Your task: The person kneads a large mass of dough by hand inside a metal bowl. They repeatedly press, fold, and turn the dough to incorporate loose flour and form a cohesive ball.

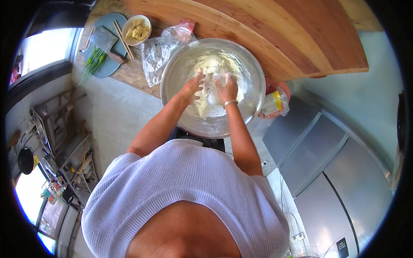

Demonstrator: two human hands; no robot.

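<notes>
Both of my hands are inside a large round metal bowl [171,81] that holds flour [211,103], partly clumped into pale dough. My left hand [193,88] is at the left side of the flour, its fingers apart and dusted white. Opposite it, my right hand [227,88] reaches into the mixture from the right, with a pale bracelet at the wrist. The right fingers are spread and coated with flour; their tips partly merge with the white heap. Neither hand grips any object that I can make out.
Left of the bowl lies a crumpled clear plastic bag [155,60]. Beyond it are a small bowl of yellowish food [137,31], chopsticks [123,39], a cleaver [104,40] and green chives [94,61] on a round blue-grey board [112,66]. A wooden board [275,38] and plastic package [273,104] flank the bowl.
</notes>
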